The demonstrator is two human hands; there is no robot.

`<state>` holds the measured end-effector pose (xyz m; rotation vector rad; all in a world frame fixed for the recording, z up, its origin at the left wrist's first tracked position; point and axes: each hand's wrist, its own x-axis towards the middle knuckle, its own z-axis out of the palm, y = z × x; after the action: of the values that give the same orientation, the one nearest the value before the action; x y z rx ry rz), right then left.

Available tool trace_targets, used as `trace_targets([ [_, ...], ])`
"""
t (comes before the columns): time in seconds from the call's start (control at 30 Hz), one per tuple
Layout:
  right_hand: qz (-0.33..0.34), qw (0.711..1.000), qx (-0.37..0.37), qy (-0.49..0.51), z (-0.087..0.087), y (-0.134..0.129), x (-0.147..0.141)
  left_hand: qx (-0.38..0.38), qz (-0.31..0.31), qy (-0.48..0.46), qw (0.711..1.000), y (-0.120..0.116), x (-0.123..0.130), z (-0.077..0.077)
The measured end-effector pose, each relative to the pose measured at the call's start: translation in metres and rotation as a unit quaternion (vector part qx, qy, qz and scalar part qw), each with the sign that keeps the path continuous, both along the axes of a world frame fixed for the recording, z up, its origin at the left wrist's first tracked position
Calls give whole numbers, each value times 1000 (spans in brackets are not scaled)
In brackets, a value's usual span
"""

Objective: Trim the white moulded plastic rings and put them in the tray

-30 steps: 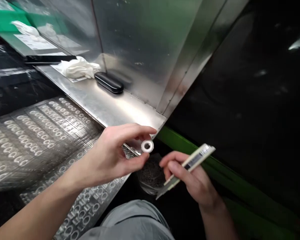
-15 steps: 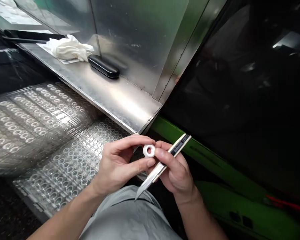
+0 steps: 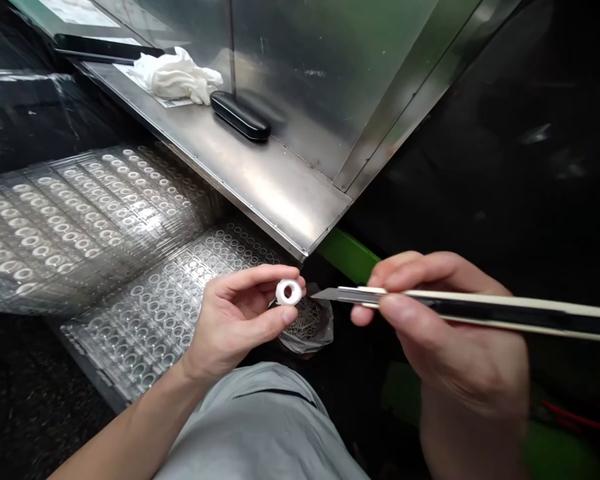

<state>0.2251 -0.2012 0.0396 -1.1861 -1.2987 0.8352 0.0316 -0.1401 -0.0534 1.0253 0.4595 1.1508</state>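
Between the thumb and fingers of my left hand (image 3: 235,317) is a small white ring (image 3: 289,292), its hole facing the camera. My right hand (image 3: 445,327) is closed around a cutter knife (image 3: 430,301) with a cream and black handle. The knife's blade points left, its tip a short way right of the ring and apart from it. Clear trays (image 3: 150,313) with rows of round pockets lie to the left, below my left hand's level.
A metal ledge (image 3: 290,207) crosses the upper middle, bearing a black case (image 3: 240,117) and a crumpled white cloth (image 3: 177,75). Stacked trays of white rings (image 3: 65,220) stand at the left. A bag of thin scraps (image 3: 307,327) is below the hands.
My right hand has moved right, away from the ring, and turned the knife from slanting to nearly level, blade toward the ring. The left hand still holds the ring. The view has shifted.
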Motion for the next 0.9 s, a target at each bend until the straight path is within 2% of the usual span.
trace_targets([
  [0.13, 40, 998, -8, -45, -3, 12, -11, -5, 7, -1, 1000, -2, -6, -1],
  [0.3, 53, 999, -3, 1, -4, 15, -2, -34, -18, -26, 999, -5, -11, -4],
  [0.37, 93, 996, -13, -5, -6, 12, 2, -38, -24, -40, 998, -6, -11, -4],
  [0.5, 183, 974, 6, -130, -19, 9, 0, -41, -36, -47, 997, -6, -10, -2],
  [0.63, 185, 945, 91, -254, -31, 10, -5, -30, -43, -38, 998, -4, -8, 0],
  [0.73, 181, 927, 131, -301, -32, 9, -2, -31, -46, -34, 998, -2, -5, 0],
  [0.9, 166, 948, 99, -253, -29, 1, 5, -29, -41, -44, 998, 0, -2, -1],
])
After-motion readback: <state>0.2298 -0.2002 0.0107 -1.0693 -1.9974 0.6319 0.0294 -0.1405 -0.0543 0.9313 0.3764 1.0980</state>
